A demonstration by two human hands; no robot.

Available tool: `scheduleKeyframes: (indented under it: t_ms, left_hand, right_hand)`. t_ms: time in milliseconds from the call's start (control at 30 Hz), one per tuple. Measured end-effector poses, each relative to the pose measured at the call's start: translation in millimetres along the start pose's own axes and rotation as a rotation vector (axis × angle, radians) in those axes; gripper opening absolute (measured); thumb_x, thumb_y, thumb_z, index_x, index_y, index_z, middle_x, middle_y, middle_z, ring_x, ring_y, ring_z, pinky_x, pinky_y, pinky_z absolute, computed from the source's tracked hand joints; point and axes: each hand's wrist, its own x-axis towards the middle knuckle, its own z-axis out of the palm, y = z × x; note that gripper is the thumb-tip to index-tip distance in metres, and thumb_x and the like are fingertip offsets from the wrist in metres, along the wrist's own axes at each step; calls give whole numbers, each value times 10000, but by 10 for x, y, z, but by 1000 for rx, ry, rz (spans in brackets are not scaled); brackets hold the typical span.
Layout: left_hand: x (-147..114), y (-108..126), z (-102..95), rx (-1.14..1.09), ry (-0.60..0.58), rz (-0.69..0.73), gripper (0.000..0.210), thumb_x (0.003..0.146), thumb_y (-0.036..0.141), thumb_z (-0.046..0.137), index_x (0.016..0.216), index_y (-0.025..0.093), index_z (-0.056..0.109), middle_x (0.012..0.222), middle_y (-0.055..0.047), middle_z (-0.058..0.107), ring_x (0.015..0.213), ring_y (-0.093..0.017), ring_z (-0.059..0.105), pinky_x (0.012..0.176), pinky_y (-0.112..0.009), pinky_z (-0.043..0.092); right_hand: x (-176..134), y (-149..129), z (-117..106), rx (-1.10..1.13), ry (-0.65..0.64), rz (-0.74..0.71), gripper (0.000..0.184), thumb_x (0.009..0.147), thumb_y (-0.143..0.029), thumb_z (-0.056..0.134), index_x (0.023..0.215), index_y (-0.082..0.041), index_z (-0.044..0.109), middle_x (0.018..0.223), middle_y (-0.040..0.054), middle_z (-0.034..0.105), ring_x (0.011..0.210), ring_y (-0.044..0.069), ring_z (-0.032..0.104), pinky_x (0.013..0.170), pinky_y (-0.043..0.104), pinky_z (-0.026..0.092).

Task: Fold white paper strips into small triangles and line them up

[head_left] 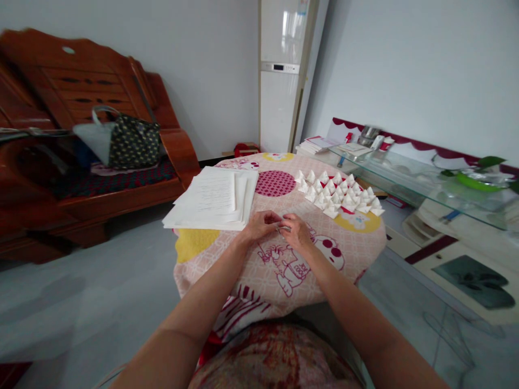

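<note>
My left hand [259, 226] and my right hand [295, 232] meet over the middle of a round table with a pink patterned cloth [243, 265]. Between their closed fingertips is a small, pale folded piece of paper [284, 228], mostly covered by the fingers. Left of my hands lies a stack of white paper sheets [198, 197], the top one bearing lines of writing. Toward the far right of the table, several small white folded paper shapes [334, 190] with pointed tops stand close together in rows.
On the left is a wooden bench [101, 194] holding a dark patterned bag [135, 141]. A glass-topped cabinet [417, 183] stands right of the table, with a stack of papers [318, 143] and a green bowl [478, 181]. A tall white appliance [279, 108] fills the corner.
</note>
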Motion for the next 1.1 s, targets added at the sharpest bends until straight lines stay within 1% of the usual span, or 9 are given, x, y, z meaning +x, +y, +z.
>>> scheduleKeyframes:
  t_ms: [167, 300, 433, 500, 667, 800, 900, 1000, 1100]
  left_hand:
    - [29, 37, 74, 86, 84, -77, 173, 774, 252, 719, 885, 121, 735, 850, -63, 763, 765, -164, 686, 713, -263, 529]
    - [42, 113, 171, 293, 164, -144, 156, 801, 195, 689, 923, 115, 745, 860, -69, 763, 767, -164, 690, 711, -252, 519]
    - [16, 128, 215, 489, 228, -175, 232, 808, 163, 659, 1019, 124, 747, 817, -57, 747, 758, -177, 674, 728, -275, 502]
    - [4, 111, 215, 566, 219, -176, 258, 822, 176, 653, 1060, 136, 744, 795, -46, 736, 747, -177, 665, 719, -274, 492]
    - [10, 94, 220, 631, 139, -80, 321, 835, 105, 583, 1110, 171, 736, 811, -28, 725, 752, -159, 652, 730, -253, 478]
    - [4, 116, 243, 698, 128, -68, 398, 812, 68, 560, 1166, 181, 704, 839, -34, 728, 790, -177, 665, 757, -265, 488]
    - [-33, 143, 250, 759, 143, -97, 371, 819, 90, 574, 1157, 183, 696, 880, -53, 735, 842, -199, 682, 788, -284, 500]
    - [-74, 172, 247, 803, 150, -145, 307, 837, 128, 585, 1118, 188, 694, 892, -65, 728, 867, -220, 686, 797, -310, 518]
    - [-91, 169, 241, 784, 162, -62, 273, 807, 111, 601, 1056, 186, 685, 995, -81, 711, 932, -228, 676, 838, -328, 537]
  right_hand:
    - [2, -22, 17, 1, 3, 15, 172, 801, -83, 671, 804, -212, 785, 1019, 90, 697, 966, 236, 648, 907, 363, 504]
    - [-8, -33, 22, 4, 0, 23, 206, 793, -64, 669, 844, -212, 803, 1048, 99, 701, 984, 244, 656, 922, 375, 508]
    - [-16, 0, 56, 1, 28, 19, 194, 792, -75, 682, 834, -217, 809, 1107, 111, 703, 996, 249, 666, 928, 387, 516]
    - [-17, 22, 78, 3, 39, 20, 164, 795, -97, 703, 823, -219, 811, 1123, 113, 702, 1002, 251, 670, 929, 390, 520]
    - [-7, 36, 106, 17, 50, -8, 153, 804, -113, 713, 828, -230, 810, 1093, 98, 711, 1002, 243, 675, 935, 381, 520]
    - [-12, 14, 84, 36, 60, -20, 170, 794, -90, 702, 849, -220, 797, 1063, 102, 713, 1003, 249, 672, 938, 384, 520]
    - [-51, 16, 41, 46, 90, -37, 150, 773, -109, 729, 875, -205, 782, 1035, 106, 714, 991, 253, 669, 922, 382, 525]
    - [-109, 39, -8, 42, 134, -39, 232, 720, -115, 772, 935, -204, 770, 1025, 98, 722, 993, 261, 666, 925, 391, 526]
    - [-145, 62, -47, 53, 157, -27, 285, 703, -103, 773, 969, -205, 765, 1053, 100, 728, 1014, 267, 665, 946, 401, 523]
